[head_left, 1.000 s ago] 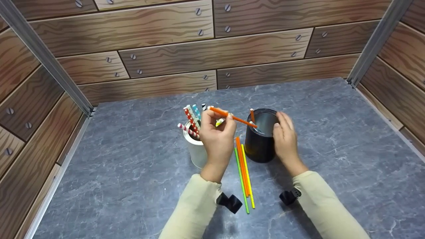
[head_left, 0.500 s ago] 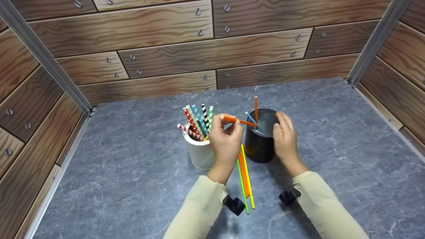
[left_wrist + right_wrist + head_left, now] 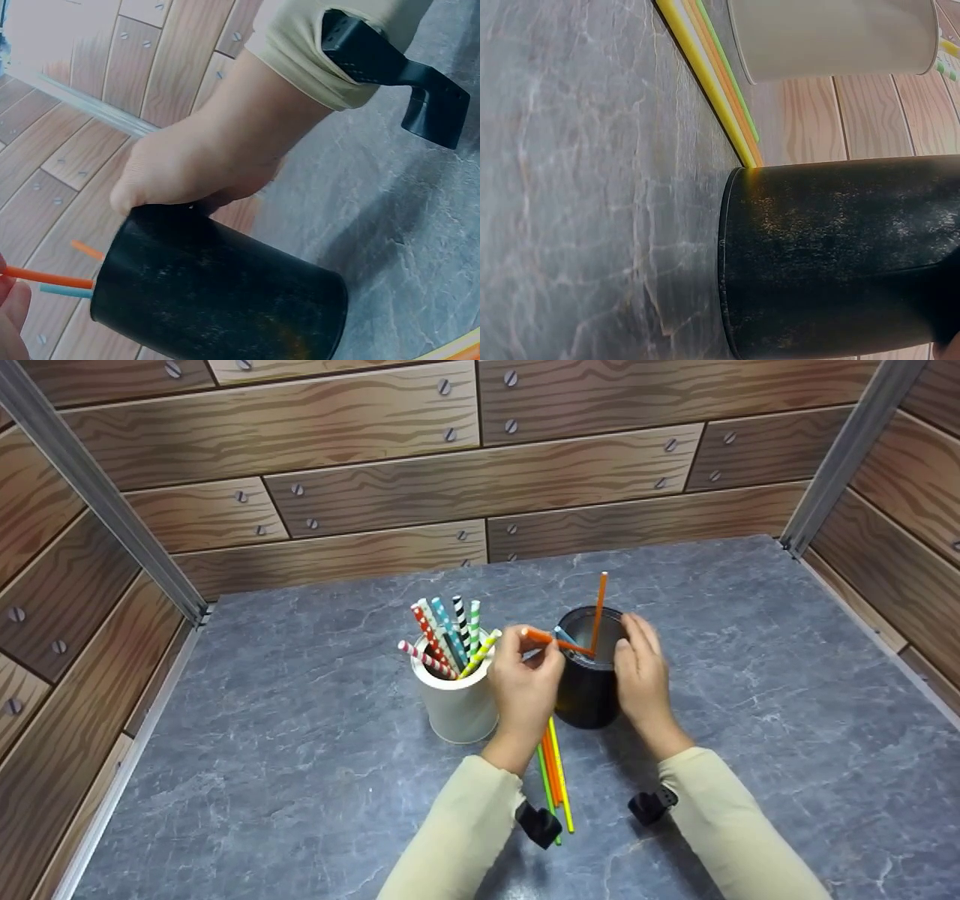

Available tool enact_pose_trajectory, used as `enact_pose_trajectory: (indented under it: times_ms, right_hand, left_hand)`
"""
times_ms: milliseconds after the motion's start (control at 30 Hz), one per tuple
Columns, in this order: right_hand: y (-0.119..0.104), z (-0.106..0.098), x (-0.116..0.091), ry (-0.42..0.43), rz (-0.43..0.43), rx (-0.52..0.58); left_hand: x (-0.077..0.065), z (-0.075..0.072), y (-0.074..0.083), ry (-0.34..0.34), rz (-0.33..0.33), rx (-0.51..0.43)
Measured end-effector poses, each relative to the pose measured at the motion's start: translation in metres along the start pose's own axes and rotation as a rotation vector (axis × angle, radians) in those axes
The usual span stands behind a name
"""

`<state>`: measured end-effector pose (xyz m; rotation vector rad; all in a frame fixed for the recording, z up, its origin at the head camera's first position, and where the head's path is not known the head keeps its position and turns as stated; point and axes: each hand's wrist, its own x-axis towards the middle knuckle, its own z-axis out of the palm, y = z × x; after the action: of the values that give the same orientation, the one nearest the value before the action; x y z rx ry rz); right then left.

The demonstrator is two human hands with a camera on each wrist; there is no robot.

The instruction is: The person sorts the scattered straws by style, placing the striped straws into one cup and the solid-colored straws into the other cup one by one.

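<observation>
My left hand (image 3: 529,682) pinches an orange straw (image 3: 538,636) between thumb and fingers, its far end inside the mouth of a black cup (image 3: 589,697). Another orange straw (image 3: 601,600) stands in that cup, leaning slightly right and rising above the rim, with a blue straw (image 3: 562,634) near its left side. Against the cup's right side rests my right hand (image 3: 646,682), fingers fairly straight and fingertips right at the rim. In the left wrist view, the held orange straw (image 3: 49,277) and the blue straw (image 3: 64,290) cross the cup's mouth.
Left of my left hand stands a white cup (image 3: 461,712) of patterned paper straws (image 3: 442,630). Several plain straws (image 3: 555,772), green, orange and yellow, lie between the cups, partly under my left forearm. Wood-patterned walls (image 3: 375,502) enclose the grey tabletop (image 3: 300,735).
My left hand has moved right with the orange straw, whose end now reaches farther into the black cup. The other orange straw has shifted right and sticks up higher. My right hand stays put.
</observation>
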<state>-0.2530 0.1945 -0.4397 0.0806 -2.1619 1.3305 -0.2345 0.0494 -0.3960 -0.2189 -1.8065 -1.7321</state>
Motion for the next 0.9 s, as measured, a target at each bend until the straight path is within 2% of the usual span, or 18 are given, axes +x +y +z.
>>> enact_pose_trajectory:
  times_ms: [167,500,900]
  right_hand:
    - [-0.001,0.001,-0.001,-0.004,0.002,0.005]
    - [0.0,0.001,0.001,0.013,-0.032,0.014]
    - [0.001,0.0,-0.001,0.004,-0.021,0.006]
  left_hand:
    - [-0.003,0.002,-0.003,-0.025,-0.006,0.021]
    - [-0.007,0.003,-0.008,-0.051,-0.032,-0.007]
    - [-0.016,-0.004,-0.015,-0.059,-0.036,0.016]
